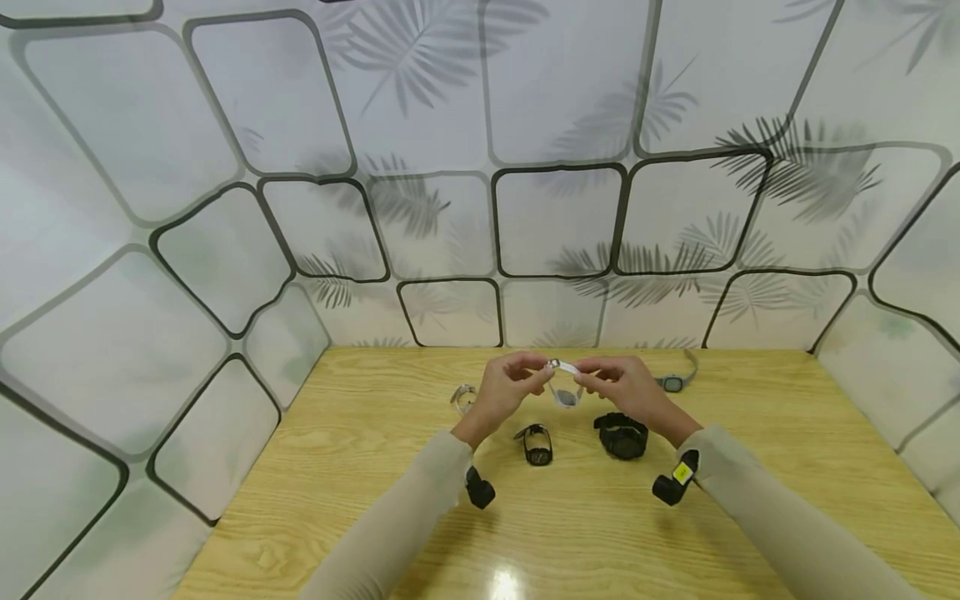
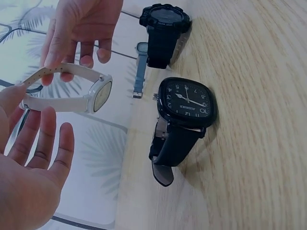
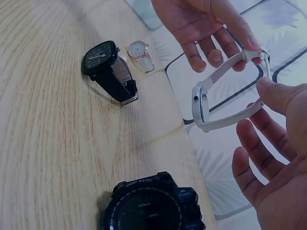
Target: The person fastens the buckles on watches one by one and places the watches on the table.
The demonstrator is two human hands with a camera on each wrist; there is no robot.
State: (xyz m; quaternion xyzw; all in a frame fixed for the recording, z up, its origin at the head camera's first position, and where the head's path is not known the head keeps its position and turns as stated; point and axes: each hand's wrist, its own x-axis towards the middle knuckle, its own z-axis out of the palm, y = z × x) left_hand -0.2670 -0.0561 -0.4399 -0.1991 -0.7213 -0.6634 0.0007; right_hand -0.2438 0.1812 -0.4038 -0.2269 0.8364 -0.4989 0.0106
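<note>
A white wristwatch (image 1: 567,399) hangs above the table, its strap curved into a loop with the dial lowest in the head view. Thumb and fingers of my left hand (image 1: 512,387) pinch the strap near the metal buckle. My right hand (image 1: 624,385) pinches the strap's other part close by. In the right wrist view, the watch case (image 3: 197,106) is seen side-on, with the strap (image 3: 232,120) running up to the right thumb. The left wrist view shows the pale dial (image 2: 102,96) partly edge-on. Whether the buckle is fastened I cannot tell.
On the wooden table (image 1: 360,500) lie a black square-faced watch (image 2: 186,103), a chunky black sports watch (image 1: 622,437), a grey-blue watch (image 1: 673,383) at the back right and a white-strapped round watch (image 3: 138,49) at left. Patterned fabric walls (image 1: 450,225) surround the table's back and sides.
</note>
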